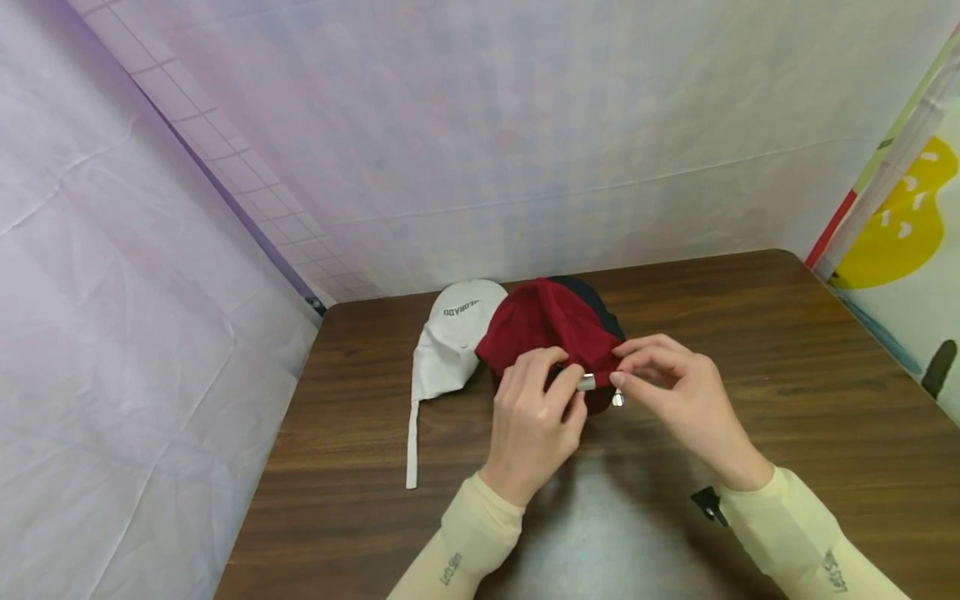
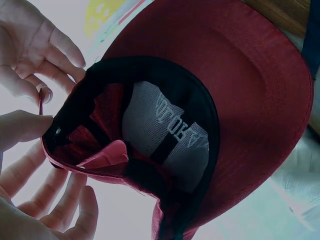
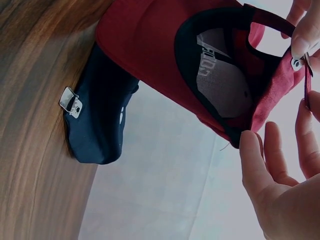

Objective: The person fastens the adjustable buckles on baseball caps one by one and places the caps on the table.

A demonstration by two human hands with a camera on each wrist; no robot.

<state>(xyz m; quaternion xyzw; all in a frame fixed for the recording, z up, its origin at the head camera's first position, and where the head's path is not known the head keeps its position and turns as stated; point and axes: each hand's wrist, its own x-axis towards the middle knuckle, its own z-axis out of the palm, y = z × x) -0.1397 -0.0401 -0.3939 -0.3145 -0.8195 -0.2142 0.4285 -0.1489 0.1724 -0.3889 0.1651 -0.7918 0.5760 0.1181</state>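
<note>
Gripping maroon baseball cap (image 1: pixel 525 321) over wood-grain table (image 1: pixel 345 517), twelve-o'clock side | left hand (image 1: pixel 532 417), six o'clock, pinching rear edge near metal buckle (image 1: pixel 587 382); right hand (image 1: pixel 686 396), four o'clock, pinching strap (image 3: pixel 308 87), seemingly to steady it | white LORADO-lettered cap (image 1: pixel 442 354) at nine, navy cap (image 3: pixel 100 120) at two

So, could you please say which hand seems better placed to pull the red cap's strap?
Probably the right hand: it pinches the strap, while the left hand grips the red cap beside the clasp.
</note>
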